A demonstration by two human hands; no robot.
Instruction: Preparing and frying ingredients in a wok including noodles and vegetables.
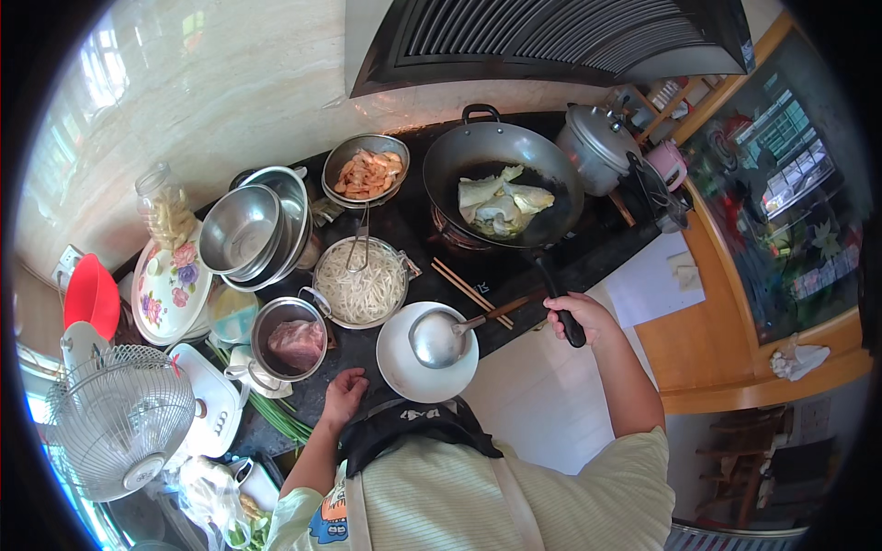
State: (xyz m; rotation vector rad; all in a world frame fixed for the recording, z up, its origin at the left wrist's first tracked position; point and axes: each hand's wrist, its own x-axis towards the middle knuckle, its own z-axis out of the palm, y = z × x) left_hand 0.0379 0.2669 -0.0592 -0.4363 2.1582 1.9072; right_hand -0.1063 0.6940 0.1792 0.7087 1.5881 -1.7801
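Observation:
My right hand (582, 317) grips the black handle (549, 275) of a wok (444, 162) on the stove. Pieces of fish (506, 203) lie in the wok, some in a little oil. My left hand (346, 394) rests at the counter's edge with its fingers curled in and nothing visible in them. Between my hands, a metal ladle (437, 339) with a wooden handle lies in a white bowl (396, 372). A pair of wooden chopsticks (468, 293) lies beyond the bowl. Near my left hand stands a steel pot (259, 341) with raw meat (296, 343) inside.
Bean sprouts (362, 286) and shrimp (370, 173) fill metal bowls left of the wok. Stacked steel bowls (238, 227), a floral lidded pot (148, 275) and a wire basket (124, 420) crowd the left. A pressure cooker (599, 148) stands right of the wok, below a range hood (537, 41).

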